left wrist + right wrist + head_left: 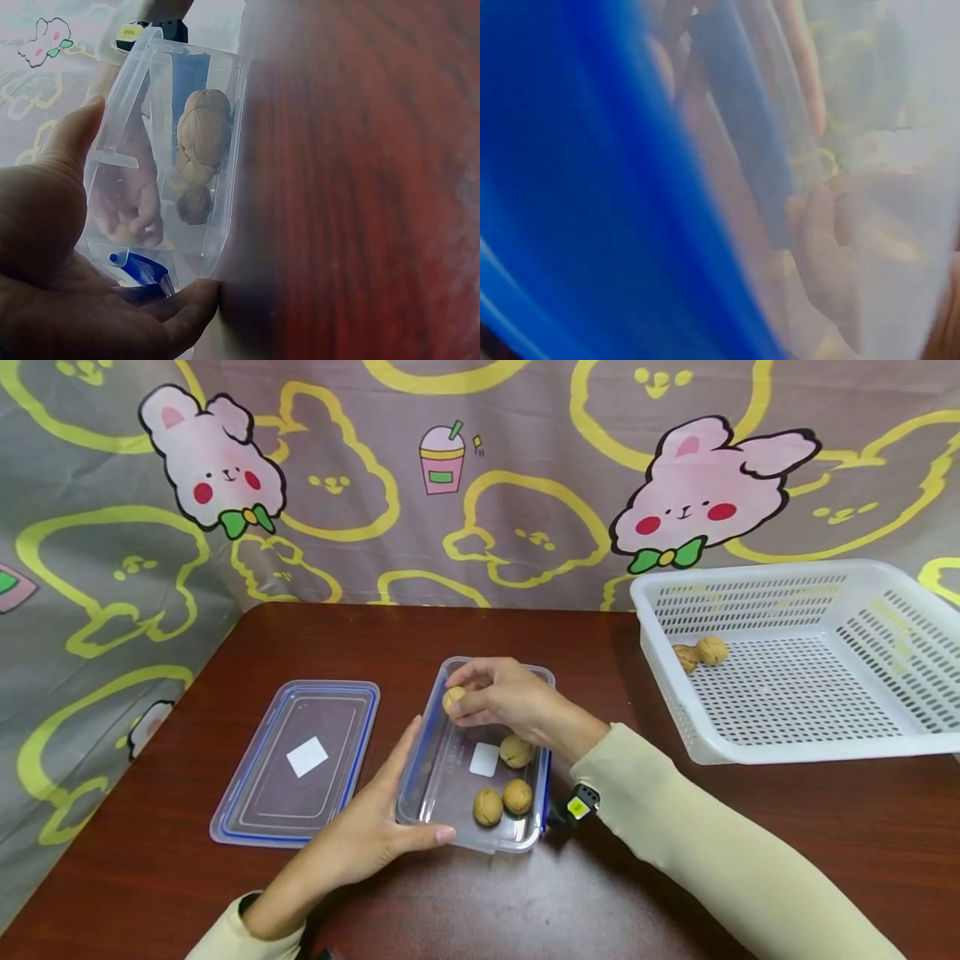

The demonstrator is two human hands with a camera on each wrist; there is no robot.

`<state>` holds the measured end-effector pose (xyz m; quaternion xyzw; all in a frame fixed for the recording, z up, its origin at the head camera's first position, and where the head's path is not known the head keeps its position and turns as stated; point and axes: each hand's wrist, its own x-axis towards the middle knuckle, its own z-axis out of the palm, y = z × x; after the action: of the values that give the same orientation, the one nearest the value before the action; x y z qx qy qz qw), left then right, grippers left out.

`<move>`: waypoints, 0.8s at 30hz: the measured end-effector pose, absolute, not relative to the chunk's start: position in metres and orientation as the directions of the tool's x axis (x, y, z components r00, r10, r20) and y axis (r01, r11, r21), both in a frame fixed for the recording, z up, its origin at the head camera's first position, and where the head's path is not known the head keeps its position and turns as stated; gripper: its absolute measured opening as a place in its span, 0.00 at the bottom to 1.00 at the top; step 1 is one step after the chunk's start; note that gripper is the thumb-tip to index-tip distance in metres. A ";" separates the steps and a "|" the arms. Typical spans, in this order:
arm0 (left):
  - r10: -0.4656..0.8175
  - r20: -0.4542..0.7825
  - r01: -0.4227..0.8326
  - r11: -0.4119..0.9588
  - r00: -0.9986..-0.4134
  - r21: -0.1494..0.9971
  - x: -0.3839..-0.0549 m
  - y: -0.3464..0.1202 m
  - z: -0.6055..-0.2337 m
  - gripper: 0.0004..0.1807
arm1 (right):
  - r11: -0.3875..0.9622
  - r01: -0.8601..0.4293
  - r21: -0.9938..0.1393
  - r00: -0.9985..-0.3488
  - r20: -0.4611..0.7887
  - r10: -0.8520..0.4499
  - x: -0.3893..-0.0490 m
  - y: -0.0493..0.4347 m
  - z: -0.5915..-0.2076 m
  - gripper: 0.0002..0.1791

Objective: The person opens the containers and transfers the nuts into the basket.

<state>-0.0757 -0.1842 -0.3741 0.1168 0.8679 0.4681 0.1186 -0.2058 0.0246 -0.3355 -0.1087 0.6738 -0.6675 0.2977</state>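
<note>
A clear plastic food container (442, 793) with blue side clips sits on the table, tilted slightly in the head view. My left hand (375, 827) grips its near left corner, thumb along the near rim and fingers along the left wall. Inside the container my right hand (506, 697) pinches a walnut (453, 701) between thumb and fingers, near the far left end. Three more walnuts lie on the container floor, one walnut (516, 750) by the right wall and a close pair nearer the front. In the left wrist view, walnuts (204, 131) show through the clear wall.
A clear lid (262, 814) with a blue seal lies flat to the left of the container. At the right stands a white perforated basket (795, 752) with a few walnuts (712, 650) in its left corner. A patterned curtain (525, 410) hangs behind the table.
</note>
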 end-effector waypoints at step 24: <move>0.308 -0.076 0.104 0.527 -0.948 0.844 -0.075 -0.184 -0.375 0.70 | 0.208 0.019 -0.978 -0.876 -0.117 -0.467 -0.191 0.090 -0.283 0.19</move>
<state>-0.0751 -0.1835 -0.3751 0.1187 0.8670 0.4717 0.1082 -0.1906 0.0897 -0.2832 -0.1491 0.7513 -0.6113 0.1990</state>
